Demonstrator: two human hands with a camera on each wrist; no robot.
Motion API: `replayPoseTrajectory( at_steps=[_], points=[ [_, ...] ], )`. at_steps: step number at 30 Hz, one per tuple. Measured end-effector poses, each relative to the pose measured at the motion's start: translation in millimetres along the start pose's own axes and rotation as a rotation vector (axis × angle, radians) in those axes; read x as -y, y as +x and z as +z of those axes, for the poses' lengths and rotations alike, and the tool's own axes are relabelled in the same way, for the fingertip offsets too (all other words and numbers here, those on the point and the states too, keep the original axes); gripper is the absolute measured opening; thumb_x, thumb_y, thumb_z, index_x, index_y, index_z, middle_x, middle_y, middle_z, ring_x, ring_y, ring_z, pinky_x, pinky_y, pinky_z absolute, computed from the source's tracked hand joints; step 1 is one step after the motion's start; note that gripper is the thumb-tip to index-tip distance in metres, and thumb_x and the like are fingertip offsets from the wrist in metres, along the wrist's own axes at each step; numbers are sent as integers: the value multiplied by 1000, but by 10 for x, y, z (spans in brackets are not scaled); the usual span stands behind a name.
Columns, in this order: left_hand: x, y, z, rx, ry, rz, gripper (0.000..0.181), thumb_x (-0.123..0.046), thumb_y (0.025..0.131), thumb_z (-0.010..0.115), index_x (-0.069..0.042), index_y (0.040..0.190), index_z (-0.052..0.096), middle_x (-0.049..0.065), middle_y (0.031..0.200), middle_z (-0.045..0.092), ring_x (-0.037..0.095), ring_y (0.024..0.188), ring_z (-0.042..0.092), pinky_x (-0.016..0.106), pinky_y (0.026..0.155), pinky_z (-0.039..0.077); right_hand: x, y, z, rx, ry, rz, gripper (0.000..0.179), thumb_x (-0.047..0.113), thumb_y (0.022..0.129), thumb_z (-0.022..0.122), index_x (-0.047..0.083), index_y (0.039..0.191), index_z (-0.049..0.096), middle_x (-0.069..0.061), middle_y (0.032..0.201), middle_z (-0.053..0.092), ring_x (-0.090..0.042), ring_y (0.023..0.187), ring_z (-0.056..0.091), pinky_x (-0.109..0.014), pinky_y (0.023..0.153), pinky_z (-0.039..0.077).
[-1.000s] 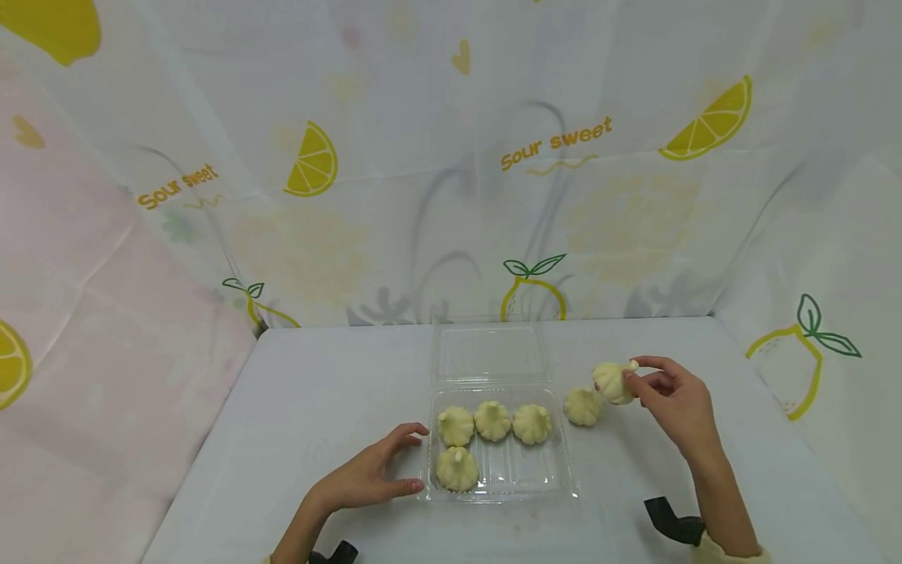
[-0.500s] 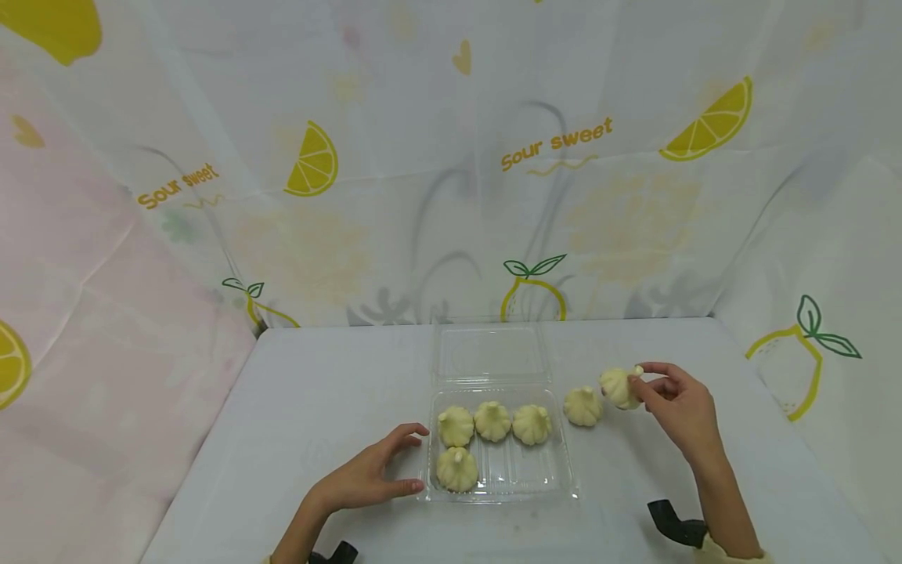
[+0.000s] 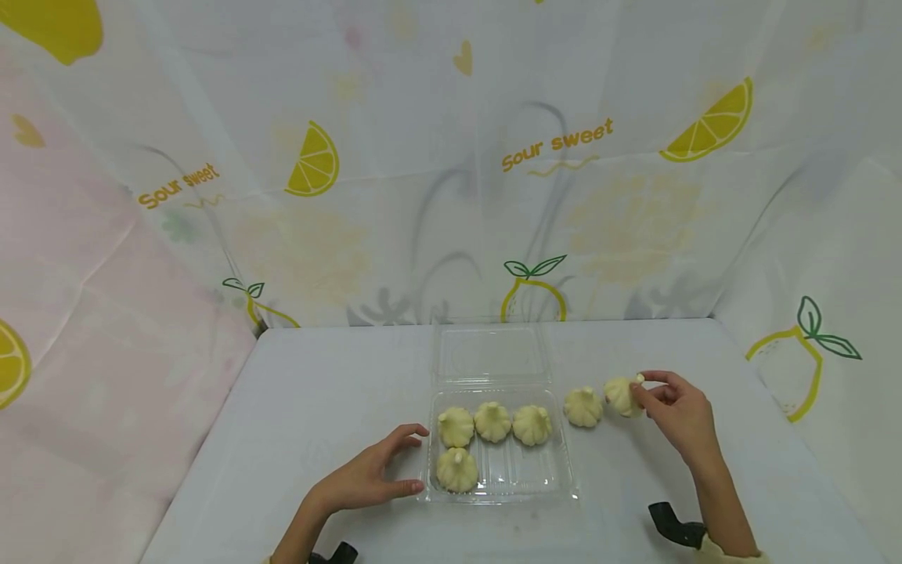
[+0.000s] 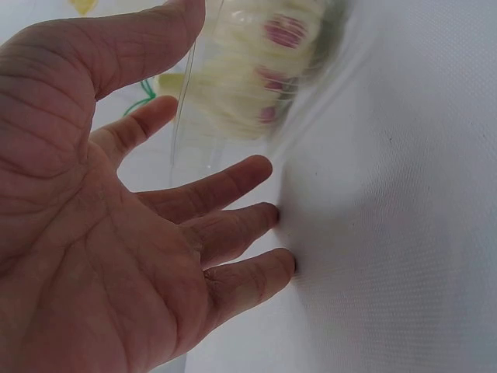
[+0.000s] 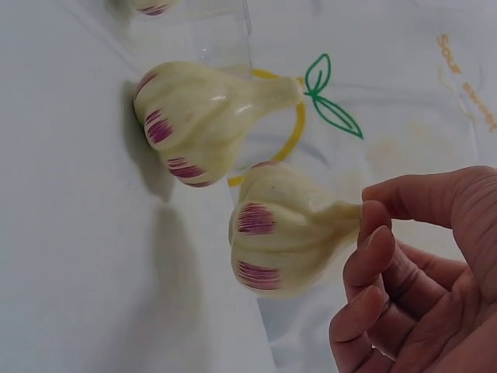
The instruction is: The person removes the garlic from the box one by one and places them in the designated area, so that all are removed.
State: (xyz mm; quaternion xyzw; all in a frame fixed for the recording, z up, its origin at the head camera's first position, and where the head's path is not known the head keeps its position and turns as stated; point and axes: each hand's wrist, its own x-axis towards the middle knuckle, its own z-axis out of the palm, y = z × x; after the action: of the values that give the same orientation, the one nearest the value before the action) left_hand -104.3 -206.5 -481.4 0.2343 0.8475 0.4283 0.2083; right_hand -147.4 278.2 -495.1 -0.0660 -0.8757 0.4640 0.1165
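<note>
My right hand (image 3: 680, 415) pinches a garlic bulb (image 5: 291, 233) by its stem, between thumb and fingers. The bulb is cream with purple streaks, and in the right wrist view it hangs above the white surface. Just left of it a second garlic bulb (image 3: 582, 406) rests on the table. Several more bulbs sit inside a clear plastic clamshell box (image 3: 524, 474): a row at the back and one garlic bulb (image 3: 457, 469) at front left. At the box's left edge lies my left hand (image 3: 369, 476), fingers spread and relaxed, thumb (image 4: 147, 47) beside the clear wall.
The box's clear lid (image 3: 491, 352) is folded back behind it on the white table (image 3: 338, 376). A lemon-print cloth (image 3: 395, 196) hangs along the back and sides. Black wrist mounts (image 3: 675, 523) show near the forearms.
My right hand has moved down and slightly right with the garlic bulb, away from the bulb on the table and then level beside it. The left hand and box stay put.
</note>
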Motion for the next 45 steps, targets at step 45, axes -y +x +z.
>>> replayPoseTrajectory(
  at_steps=[45],
  points=[
    [34, 9, 7, -12, 21, 7, 68, -48, 88, 72, -34, 143, 35, 4, 137, 54, 26, 130, 48, 59, 102, 36, 280, -103, 31, 86, -83, 59, 36, 23, 89, 73, -2, 113, 64, -5, 73, 67, -15, 62, 54, -33, 49, 42]
  ],
)
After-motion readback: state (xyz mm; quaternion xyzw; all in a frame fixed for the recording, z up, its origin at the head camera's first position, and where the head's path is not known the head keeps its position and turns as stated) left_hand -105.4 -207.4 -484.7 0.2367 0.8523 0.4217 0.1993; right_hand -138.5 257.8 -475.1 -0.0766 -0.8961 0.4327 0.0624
